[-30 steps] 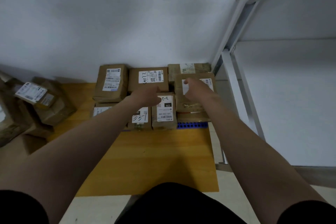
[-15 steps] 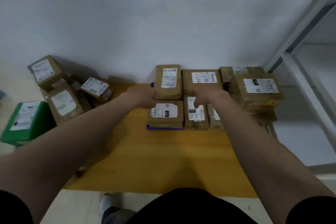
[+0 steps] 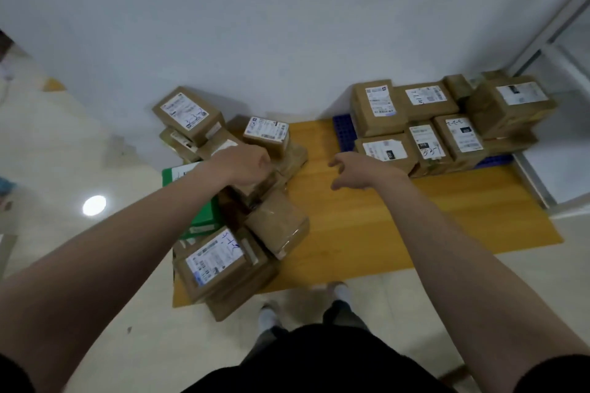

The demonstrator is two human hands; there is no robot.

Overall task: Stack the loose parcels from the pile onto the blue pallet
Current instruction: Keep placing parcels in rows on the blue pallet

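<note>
The blue pallet [image 3: 343, 134] lies against the wall at the right, with several brown labelled parcels [image 3: 376, 105] stacked on it in two rows. The loose pile [image 3: 217, 260] of brown parcels sits at the left. My left hand [image 3: 245, 166] rests with curled fingers on a tape-wrapped parcel [image 3: 271, 179] in the middle of the pile; I cannot make out whether it grips it. Between pile and pallet my right hand [image 3: 357, 169] hovers over the yellow mat [image 3: 399, 226], fingers spread and holding nothing.
A green box [image 3: 198, 204] lies in the pile under my left forearm. A plain brown parcel [image 3: 277, 223] leans at the pile's right edge. A white metal rack frame [image 3: 542, 29] stands at the far right. My feet [image 3: 268, 316] are at the mat's near edge.
The view has swung left from the pallet to the pile. Both hands have left the stacked parcels; the left one now touches the pile and the right one is open over the mat.
</note>
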